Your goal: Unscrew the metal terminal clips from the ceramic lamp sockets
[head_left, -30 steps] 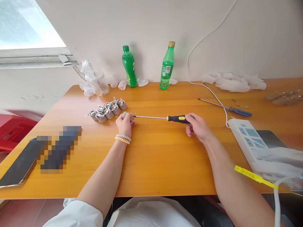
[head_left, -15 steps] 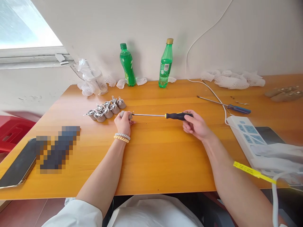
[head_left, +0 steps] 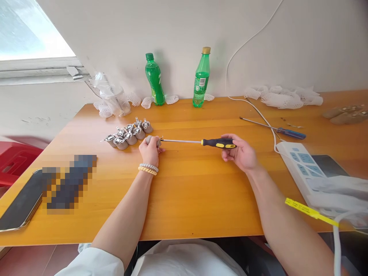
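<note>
Black-handled screwdriver (head_left: 211, 142) is pinched by the right fingers (head_left: 239, 143), its shaft (head_left: 181, 141) running leftward to the grey-brown cylinder (head_left: 148, 139) clasped by the left fingers (head_left: 154, 141).

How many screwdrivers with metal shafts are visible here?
2: a black-and-yellow-handled screwdriver in the right hand, and a blue-handled screwdriver lying behind the white power strip.

The head camera looks down across a table (head_left: 201, 199).
</note>
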A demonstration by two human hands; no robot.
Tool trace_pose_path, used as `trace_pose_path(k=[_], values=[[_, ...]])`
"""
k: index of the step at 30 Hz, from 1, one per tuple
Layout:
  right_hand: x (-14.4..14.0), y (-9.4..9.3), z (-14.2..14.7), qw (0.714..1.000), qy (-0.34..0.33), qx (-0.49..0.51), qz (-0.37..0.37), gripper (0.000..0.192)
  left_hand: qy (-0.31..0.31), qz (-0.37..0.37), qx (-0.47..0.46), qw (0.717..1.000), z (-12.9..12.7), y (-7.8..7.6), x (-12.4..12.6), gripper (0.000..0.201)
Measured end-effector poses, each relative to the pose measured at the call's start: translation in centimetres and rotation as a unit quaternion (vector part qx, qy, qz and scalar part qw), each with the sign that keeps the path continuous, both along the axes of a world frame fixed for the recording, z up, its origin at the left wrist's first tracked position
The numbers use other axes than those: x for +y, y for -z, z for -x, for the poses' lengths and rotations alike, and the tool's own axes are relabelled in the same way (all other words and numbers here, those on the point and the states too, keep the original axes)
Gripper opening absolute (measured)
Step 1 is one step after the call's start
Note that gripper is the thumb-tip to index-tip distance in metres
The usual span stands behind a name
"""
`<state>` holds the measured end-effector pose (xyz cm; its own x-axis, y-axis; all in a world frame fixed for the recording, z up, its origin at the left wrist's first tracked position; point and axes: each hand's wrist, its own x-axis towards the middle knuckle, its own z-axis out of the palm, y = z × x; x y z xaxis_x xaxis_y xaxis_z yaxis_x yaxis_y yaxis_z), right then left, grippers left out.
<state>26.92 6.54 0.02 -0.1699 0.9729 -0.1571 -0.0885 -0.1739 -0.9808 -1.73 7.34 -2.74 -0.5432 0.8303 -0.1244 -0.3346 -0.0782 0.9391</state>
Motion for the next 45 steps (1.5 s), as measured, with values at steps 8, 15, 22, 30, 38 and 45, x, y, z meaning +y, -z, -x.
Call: trace_pose_path(k=[8,15,22,30,38,45], values=[[0.2,1.1,-0.1,0.986,0.055,-0.156,-0.021,0.041,-0.004,0.002,0.000,1.000,0.1,0.1,0.0,0.029],[0.2,0.8,-0.2,0.994,0.028,-0.105,0.014,0.044,-0.009,0.005,-0.004,1.000,0.0,0.0,0.1,0.028],[-0.1,0.3,-0.4,1.000,-0.020,-0.004,-0.009,0.025,-0.001,0.005,0.008,1.000,0.1,0.1,0.0,0.028],[0.3,1.2,-0.3,0.975,0.034,-0.218,-0.010,0.053,-0.006,0.005,0.001,1.000,0.1,0.1,0.0,0.028],[-0.2,-0.3,-0.5,0.998,-0.050,0.024,0.006,0.038,-0.003,0.011,0.004,1.000,0.1,0.1,0.1,0.027],[0.0,0.9,-0.4,0.984,0.012,-0.178,-0.029,0.044,-0.009,0.014,-0.020,1.000,0.1,-0.2,0.1,0.025]])
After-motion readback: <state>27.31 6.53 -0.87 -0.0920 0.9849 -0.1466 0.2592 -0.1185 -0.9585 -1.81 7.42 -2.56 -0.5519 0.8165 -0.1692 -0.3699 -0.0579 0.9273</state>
